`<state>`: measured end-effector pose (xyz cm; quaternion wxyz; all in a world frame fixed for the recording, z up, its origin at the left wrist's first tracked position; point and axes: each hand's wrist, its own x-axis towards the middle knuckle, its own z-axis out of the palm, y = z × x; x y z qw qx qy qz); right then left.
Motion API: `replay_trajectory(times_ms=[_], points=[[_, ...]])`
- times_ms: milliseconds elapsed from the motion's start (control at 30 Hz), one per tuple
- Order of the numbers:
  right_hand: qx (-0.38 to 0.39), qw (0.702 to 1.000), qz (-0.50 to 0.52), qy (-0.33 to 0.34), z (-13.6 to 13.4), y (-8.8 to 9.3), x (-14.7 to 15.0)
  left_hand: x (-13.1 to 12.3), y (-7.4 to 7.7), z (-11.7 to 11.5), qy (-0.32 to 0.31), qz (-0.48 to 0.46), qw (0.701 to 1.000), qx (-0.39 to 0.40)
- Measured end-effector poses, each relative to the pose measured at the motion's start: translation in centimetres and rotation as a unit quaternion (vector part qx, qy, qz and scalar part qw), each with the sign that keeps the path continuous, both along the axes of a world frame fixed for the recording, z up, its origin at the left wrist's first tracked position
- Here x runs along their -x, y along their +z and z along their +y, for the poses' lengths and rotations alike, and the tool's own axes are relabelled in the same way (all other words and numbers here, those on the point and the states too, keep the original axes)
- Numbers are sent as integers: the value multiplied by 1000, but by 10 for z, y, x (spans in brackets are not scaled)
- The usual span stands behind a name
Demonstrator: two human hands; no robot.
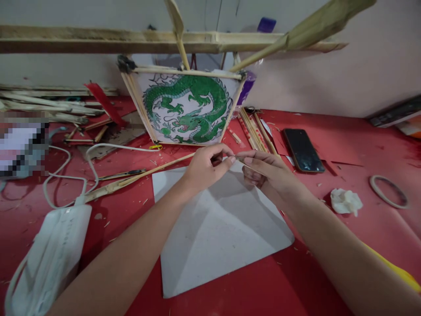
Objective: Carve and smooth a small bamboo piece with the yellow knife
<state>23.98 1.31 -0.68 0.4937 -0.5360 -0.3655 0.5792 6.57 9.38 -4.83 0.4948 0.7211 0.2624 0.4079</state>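
Note:
Over a white board (210, 245), my left hand (210, 164) and my right hand (266, 171) meet at the fingertips. Thumb and index finger of each hand are pinched together. Something small and thin seems to sit between them, too little to make out. Just behind stands a bamboo-framed panel with a green dragon picture (197, 98), tilted slightly back. A thin bamboo stick (158, 167) runs from the left toward my left hand and disappears behind it; whether it touches the hand cannot be seen.
A long bamboo strip (98, 40) crosses above the panel. Left are a white power strip (55, 245), its cable and bamboo pieces (59, 107). At right lie a black phone (303, 150), crumpled tissue (345, 202) and a tape ring (375, 186). Shavings dot the red table (131, 281).

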Motion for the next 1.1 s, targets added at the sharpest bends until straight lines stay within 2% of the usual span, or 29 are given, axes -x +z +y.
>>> replay_trajectory(times_ms=[167, 333, 767, 1100], points=[[-12, 996, -90, 16, 0, 3, -2, 0, 2, 1, 3, -5, 1000, 8], [-18, 993, -107, 41, -1, 1, -4, -2, 2, 1, 1, -12, 1000, 28], [-39, 983, -175, 38, 0, 1, -3, -2, -3, 0, -9, -20, 999, 46], [9, 993, -116, 1, -1, 0, -5, -2, -3, 1, 2, -17, 999, 38]])
